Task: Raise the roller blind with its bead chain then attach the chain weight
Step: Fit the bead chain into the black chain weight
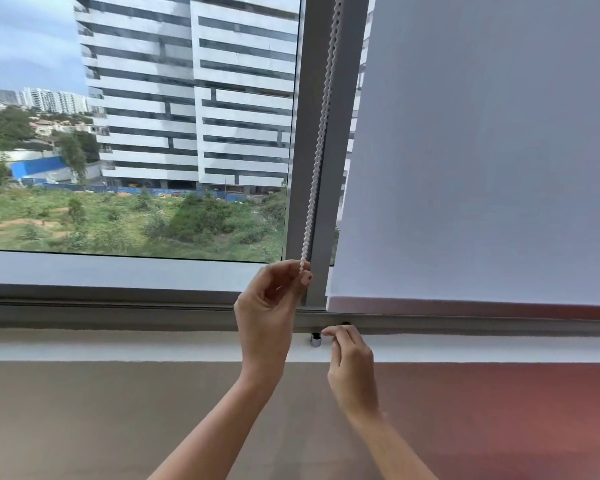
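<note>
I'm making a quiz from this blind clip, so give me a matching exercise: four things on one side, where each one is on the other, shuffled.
Things:
1. left hand
2. right hand
3. roller blind
4. small metal cylinder

Places:
A. covering the right window pane
B. pinching the bead chain
C. on the white sill, under the frame
D. fingertips beside the cylinder

Pairs: 1-B, 2-D, 3-A, 4-C

Both forearms come up bare from the bottom edge, no sleeves anywhere in shot. The left hand (267, 306) and right hand (352, 362) have no rings, watch or gloves showing. Slim wrists, and one short, pale-looking nail is visible on the left.
</note>
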Available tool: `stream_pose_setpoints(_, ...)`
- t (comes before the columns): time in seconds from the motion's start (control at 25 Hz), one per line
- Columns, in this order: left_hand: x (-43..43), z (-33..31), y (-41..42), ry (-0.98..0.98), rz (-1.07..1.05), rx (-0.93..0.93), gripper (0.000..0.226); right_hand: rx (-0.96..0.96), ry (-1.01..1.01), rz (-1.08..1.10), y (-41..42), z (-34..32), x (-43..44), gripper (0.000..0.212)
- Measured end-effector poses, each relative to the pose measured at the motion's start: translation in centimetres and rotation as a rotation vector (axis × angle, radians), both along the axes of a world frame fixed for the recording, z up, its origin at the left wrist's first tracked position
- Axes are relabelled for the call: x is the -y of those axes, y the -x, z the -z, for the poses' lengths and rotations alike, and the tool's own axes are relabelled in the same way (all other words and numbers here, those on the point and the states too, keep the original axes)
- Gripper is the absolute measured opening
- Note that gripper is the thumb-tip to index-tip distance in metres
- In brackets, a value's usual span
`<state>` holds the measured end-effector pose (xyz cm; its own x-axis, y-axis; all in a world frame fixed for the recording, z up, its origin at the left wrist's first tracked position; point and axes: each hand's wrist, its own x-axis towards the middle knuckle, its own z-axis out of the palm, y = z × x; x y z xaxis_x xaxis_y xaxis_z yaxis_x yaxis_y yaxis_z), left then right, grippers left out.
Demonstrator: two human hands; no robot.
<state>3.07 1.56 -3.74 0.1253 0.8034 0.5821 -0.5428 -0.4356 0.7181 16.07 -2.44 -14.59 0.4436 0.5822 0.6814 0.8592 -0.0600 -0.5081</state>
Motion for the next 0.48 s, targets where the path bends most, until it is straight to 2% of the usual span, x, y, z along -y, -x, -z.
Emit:
stream_pose_setpoints(0.16, -2.9, 0.2, -0.3, 0.005, -0.004, -0.041, 0.015, 0.032, 0.263, 0.091, -1.2, 1.3, -4.3, 0.028)
stream_pose_setpoints(0.28, -4.9, 0.2, -0.6, -0.003, 0.022, -0.036, 0.017, 0.089, 0.428, 0.146, -1.5, 2.5, -6.7, 0.032)
stream_pose_setpoints(0.48, -7.8, 0.9, -1.0, -0.004, 0.089, 0.004, 0.019, 0.111, 0.557, 0.246, -1.3, 4.3, -9.1, 0.034)
